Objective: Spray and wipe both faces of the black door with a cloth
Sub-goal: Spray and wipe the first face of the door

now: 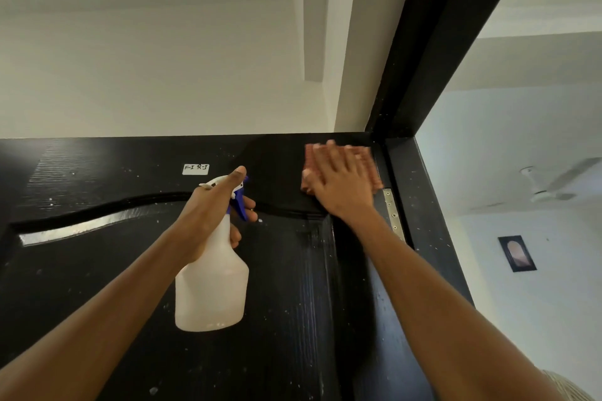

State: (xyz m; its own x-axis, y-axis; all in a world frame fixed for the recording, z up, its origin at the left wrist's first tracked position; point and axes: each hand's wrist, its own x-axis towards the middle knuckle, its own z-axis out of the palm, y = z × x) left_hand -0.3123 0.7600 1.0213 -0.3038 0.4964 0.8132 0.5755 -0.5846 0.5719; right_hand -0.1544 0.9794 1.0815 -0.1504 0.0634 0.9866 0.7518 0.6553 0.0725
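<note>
My left hand (pixel 211 205) grips the neck of the white spray bottle (pixel 211 273), thumb laid along the top of the head, fingers curled round the blue trigger (pixel 240 205). The bottle hangs upright in front of the door (pixel 97 270), its nozzle towards the upper panel.

My right hand (pixel 342 182) lies flat, fingers straight and together, pressing the pink cloth (pixel 371 166) against the door face. The cloth sits in the top corner on the hinge side, its upper edge just under the door's top edge. The hand is blurred.

The door is black and stands open. Its face is flecked with pale specks, and a curved raised moulding runs across it below the top rail. A small white label (pixel 195 169) with handwritten characters is stuck on the top rail, left of the bottle head.

A brass hinge (pixel 392 212) shows just below and right of the cloth, between door and black frame (pixel 433 42).

Beyond the frame, in the next room, a dark-framed picture (pixel 517 253) hangs on the pale wall, and a ceiling fan (pixel 560 182) is above it.
</note>
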